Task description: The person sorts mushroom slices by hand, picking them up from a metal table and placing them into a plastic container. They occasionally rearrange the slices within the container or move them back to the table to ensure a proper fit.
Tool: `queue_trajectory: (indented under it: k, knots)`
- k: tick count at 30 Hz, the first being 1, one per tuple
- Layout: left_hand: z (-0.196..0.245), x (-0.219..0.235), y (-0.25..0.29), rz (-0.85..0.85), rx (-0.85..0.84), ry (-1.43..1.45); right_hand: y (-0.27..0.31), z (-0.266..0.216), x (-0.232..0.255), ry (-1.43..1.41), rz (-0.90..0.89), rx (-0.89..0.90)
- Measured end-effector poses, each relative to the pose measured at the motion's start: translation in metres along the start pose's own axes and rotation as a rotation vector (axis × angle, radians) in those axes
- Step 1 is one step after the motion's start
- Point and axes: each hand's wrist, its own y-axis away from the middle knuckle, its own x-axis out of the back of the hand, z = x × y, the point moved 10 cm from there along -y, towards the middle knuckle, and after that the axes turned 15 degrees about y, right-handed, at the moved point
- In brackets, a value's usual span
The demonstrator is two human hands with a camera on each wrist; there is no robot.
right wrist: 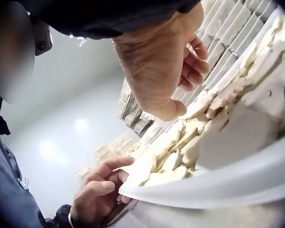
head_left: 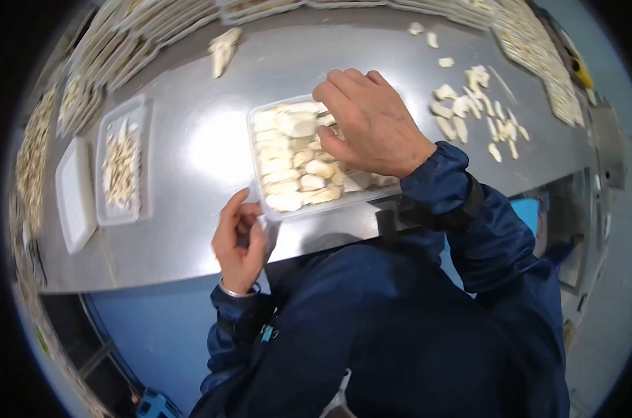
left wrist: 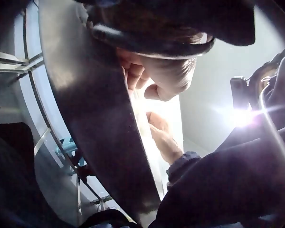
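A clear plastic tray (head_left: 255, 150) packed with rows of pale, cream-coloured slices (head_left: 281, 171) that look like mushroom lies on the metal table. My right hand (head_left: 375, 125) hovers over the tray's right half, back up, its fingers bent loosely above the slices. From the right wrist view, a gap shows between that thumb and the fingers (right wrist: 194, 66), with nothing between them. Beside the tray's near left corner is my left hand (head_left: 241, 240), its fingers loosely curved and the fingertips right at the rim. It holds nothing visible.
Loose pale pieces (head_left: 469, 104) lie scattered on the right of the metal table (head_left: 183, 251). A smaller tray of bits (head_left: 143, 139) and a white tray (head_left: 72, 195) stand at left. Stacked filled trays (head_left: 156, 31) line the back. One clump (head_left: 223, 50) sits behind the tray.
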Motion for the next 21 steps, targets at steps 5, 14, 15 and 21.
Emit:
queue_trajectory:
  k: [5,14,15,21]
  knots:
    - [-0.002,-0.002,0.001,0.002,0.035,0.013,0.058,0.134,0.048,0.229,0.071,-0.254]
    - [-0.008,0.000,0.002,0.000,0.039,-0.022,0.178,0.280,0.009,0.205,-0.352,-0.586]
    - [-0.006,0.000,0.001,0.009,0.033,-0.017,0.177,0.276,0.006,0.174,-0.321,-0.619]
    - [-0.009,0.001,0.002,-0.024,0.043,-0.019,0.179,0.284,-0.017,0.290,-0.421,-0.732]
